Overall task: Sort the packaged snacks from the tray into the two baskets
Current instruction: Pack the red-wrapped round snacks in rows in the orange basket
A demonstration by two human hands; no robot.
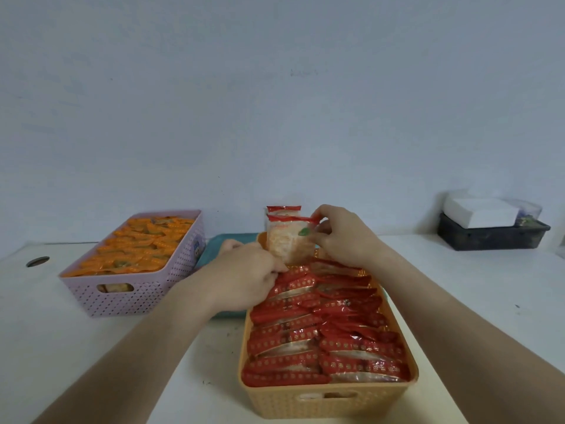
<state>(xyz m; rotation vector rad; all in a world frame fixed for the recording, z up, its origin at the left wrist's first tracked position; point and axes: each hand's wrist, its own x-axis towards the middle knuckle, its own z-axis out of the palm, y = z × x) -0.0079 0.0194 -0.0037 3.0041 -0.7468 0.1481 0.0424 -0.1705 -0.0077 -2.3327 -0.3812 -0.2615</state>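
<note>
The right hand pinches the top right corner of a snack packet, thumb and fingers curled onto its red seal. The packet stands upright over the far end of the orange basket, its clear front showing pale contents and a small green mark. A second packet with the same red top edge stands just behind it, partly hidden.

The left hand lies back-up at the far left corner of the orange basket, its fingertips reaching the bottom edge of the upright packet and touching the red packets below. Whether it grips anything or only presses there cannot be told, since the fingertips are hidden under the hand.

The red packets fill the orange basket in two overlapping rows from its near wall to the foot of the upright packet, so the packet has only a narrow place at the far end.

A teal tray lies just left of and behind the orange basket, mostly covered by the left hand and forearm. Further left of the orange basket stands a pink basket, packed with orange packets. Beyond it, well to the left, a round hole opens in the white table.

Well to the right of the orange basket, against the wall, sits a black box with a white box on top.
</note>
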